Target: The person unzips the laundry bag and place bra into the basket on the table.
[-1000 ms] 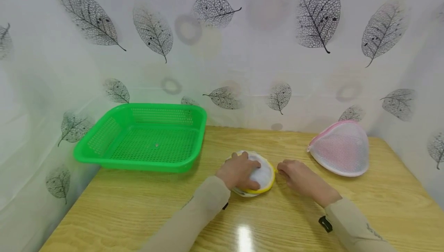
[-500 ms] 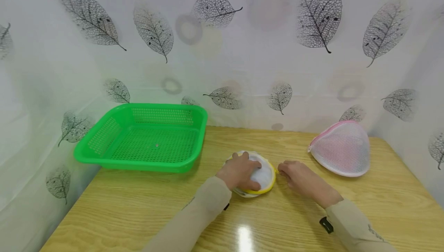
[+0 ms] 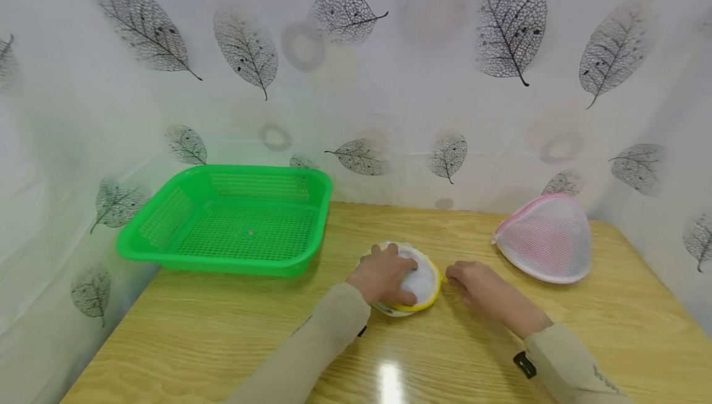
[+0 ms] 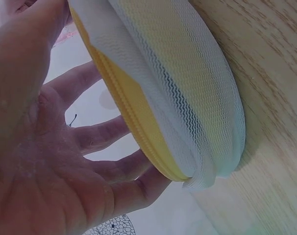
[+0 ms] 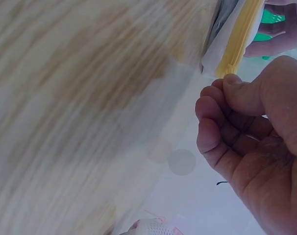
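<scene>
A round white mesh laundry bag [image 3: 421, 280] with a yellow zipper lies on the table before me. My left hand [image 3: 384, 274] rests on its top, fingers spread and thumb toward the near rim. From the left wrist view, the yellow zipper [image 4: 131, 110] curves along the bag's upper edge, fingertips right at it, with sheer mesh wall below. At the bag's right edge, my right hand [image 3: 483, 286] pinches the zipper pull between thumb and curled forefinger. The right wrist view shows that thumb tip [image 5: 233, 80] at the end of the yellow band; the pull itself is mostly hidden.
A green plastic basket [image 3: 222, 265] stands at the back left of the wooden table [image 3: 233, 342]. Another mesh bag [image 3: 550, 243], white and pink with a pink zipper, lies at the back right. A leaf-print curtain [image 3: 400, 101] hangs behind and along the sides.
My right hand has shifted very slightly toward me at the bag's edge, still pinching the zipper pull. The left hand and the bag stay in place.
</scene>
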{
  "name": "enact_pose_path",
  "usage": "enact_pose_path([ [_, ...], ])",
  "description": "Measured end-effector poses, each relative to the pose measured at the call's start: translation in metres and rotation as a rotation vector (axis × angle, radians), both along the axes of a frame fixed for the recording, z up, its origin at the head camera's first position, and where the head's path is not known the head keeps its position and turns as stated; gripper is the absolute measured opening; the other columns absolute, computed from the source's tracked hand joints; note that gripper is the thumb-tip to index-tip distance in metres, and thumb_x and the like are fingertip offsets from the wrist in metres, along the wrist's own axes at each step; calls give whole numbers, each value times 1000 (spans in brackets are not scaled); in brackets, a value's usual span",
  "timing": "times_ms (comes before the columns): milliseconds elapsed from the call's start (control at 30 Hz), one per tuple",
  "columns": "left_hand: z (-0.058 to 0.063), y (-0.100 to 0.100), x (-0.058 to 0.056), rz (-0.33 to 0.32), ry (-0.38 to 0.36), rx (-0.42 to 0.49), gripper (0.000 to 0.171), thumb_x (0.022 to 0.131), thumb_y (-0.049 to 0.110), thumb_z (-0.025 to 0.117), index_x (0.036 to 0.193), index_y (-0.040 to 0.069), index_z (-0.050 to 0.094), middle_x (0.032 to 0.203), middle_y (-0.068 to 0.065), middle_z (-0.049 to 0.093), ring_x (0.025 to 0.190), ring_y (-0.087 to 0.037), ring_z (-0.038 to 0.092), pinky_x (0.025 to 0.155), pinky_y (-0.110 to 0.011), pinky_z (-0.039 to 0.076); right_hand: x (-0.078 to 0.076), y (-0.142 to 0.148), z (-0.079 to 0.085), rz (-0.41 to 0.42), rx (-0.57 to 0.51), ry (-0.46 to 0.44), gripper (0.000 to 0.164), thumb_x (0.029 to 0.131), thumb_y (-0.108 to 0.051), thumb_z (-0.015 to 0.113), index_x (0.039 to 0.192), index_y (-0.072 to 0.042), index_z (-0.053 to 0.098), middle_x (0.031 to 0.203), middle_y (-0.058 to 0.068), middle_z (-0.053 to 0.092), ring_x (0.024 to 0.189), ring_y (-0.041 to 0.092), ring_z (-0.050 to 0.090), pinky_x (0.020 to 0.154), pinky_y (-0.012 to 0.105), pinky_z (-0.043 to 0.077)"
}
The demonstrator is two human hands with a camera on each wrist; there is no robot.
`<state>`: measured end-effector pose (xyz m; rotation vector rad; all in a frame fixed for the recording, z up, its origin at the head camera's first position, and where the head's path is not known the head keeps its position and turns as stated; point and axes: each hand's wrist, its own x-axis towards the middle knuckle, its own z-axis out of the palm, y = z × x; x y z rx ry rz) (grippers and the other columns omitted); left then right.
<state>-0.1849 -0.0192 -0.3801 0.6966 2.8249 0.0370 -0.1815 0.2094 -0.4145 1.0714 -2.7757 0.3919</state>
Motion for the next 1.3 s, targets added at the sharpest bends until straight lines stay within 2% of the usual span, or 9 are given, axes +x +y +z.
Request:
enact_pose_path([
  [300,-1,-1,-1,-2,1,-7,61,87,59,72,142,36,58,139,-9,56,114,-33,56,88,-47,54,1,-1,1,-5,1,4,19,86,8,70,84,-11,66,78,-5,61,72,3,55,66,27,53],
  [800,1,0,0,4,-1,-13,60,87,58,71,142,37,58,138,-8,56,113,-33,55,87,-47,54,2,-1,2,19,-13,2,24,87,9,68,79,-12,61,73,-6,53,68,0,41,60,22,43],
  [1033,1,0,0,-4,10,-27,61,87,59,71,142,37,58,138,-8,56,112,-33,56,86,-47,55,3,-1,0,23,-31,13,22,85,9,69,79,-11,63,73,-5,57,68,0,47,60,24,47],
  [1300,0,-1,1,-5,23,-18,60,87,59,71,141,36,59,136,-8,57,109,-33,56,84,-46,55,6,0,1,4,-2,-15,20,84,9,69,82,-11,64,76,-6,57,70,0,48,63,24,49],
])
